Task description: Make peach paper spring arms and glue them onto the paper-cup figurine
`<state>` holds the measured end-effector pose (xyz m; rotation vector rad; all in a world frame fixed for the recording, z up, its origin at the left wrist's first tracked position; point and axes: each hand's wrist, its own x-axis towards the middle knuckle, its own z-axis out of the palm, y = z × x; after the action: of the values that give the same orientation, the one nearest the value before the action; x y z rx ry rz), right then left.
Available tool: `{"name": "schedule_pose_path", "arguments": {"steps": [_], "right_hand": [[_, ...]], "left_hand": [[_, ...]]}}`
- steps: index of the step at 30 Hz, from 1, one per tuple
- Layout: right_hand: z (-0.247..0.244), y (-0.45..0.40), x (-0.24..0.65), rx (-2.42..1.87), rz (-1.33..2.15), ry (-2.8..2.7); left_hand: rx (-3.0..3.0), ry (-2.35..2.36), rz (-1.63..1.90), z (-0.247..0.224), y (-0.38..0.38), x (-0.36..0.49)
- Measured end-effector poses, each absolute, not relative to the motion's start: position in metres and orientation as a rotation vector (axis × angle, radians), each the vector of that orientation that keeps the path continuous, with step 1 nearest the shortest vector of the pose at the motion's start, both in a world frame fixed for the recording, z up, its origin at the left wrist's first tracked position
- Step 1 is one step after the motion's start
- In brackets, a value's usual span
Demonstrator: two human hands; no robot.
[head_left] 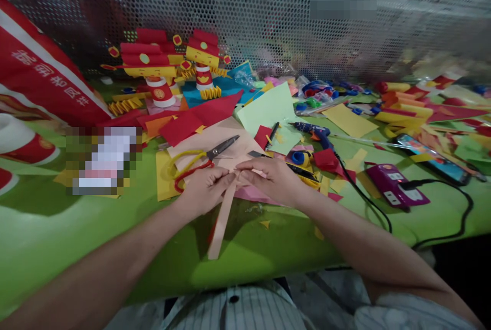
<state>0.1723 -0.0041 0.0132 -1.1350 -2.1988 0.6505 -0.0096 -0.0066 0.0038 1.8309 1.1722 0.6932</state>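
A long, pale peach paper strip (pixel 223 222) hangs down toward the table's front edge, its upper end pinched between my two hands. My left hand (pixel 205 187) has thumb and fingers closed on the strip. Close beside it, my right hand (pixel 270 179) pinches the same end; the fingertips partly hide the paper there. Just beyond my left hand lie scissors (pixel 209 157) with red and yellow handles, on a larger peach sheet (pixel 215 133). Pink paper (pixel 255 195) lies beneath my right hand.
A blue glue gun (pixel 316 131) and a purple power socket (pixel 397 187) with a black cord are on the right. Red-and-yellow paper figures (pixel 155 71) stand at the back left. Red and white paper cups (pixel 26 140) sit far left. Paper scraps (pixel 339 184) litter the green table (pixel 153 258).
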Motion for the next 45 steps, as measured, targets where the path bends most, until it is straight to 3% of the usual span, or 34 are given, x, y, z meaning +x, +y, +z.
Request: {"name": "schedule_pose_path", "arguments": {"steps": [4,19,27,34,40,45], "right_hand": [[0.015,-0.004,0.17,-1.239,0.84,-2.132],[0.008,-0.002,0.167,-1.214,0.922,-2.088],[0.005,0.018,0.181,-1.174,1.409,-2.033],[-0.007,0.009,0.171,-0.976,1.729,-1.632],[-0.014,0.008,0.169,-0.967,1.643,-1.635],[-0.021,0.005,0.172,-1.054,1.058,-1.887]], "left_hand": [[1.963,1.16,0.665,0.001,-0.01,-0.008],[1.866,1.222,0.7,0.002,-0.01,-0.005],[1.183,1.096,0.684,0.008,-0.006,-0.005],[1.018,1.094,0.727,0.011,-0.007,-0.003],[0.972,1.098,0.742,0.009,-0.007,-0.002],[0.893,1.006,0.765,0.002,-0.005,-0.003]]}}
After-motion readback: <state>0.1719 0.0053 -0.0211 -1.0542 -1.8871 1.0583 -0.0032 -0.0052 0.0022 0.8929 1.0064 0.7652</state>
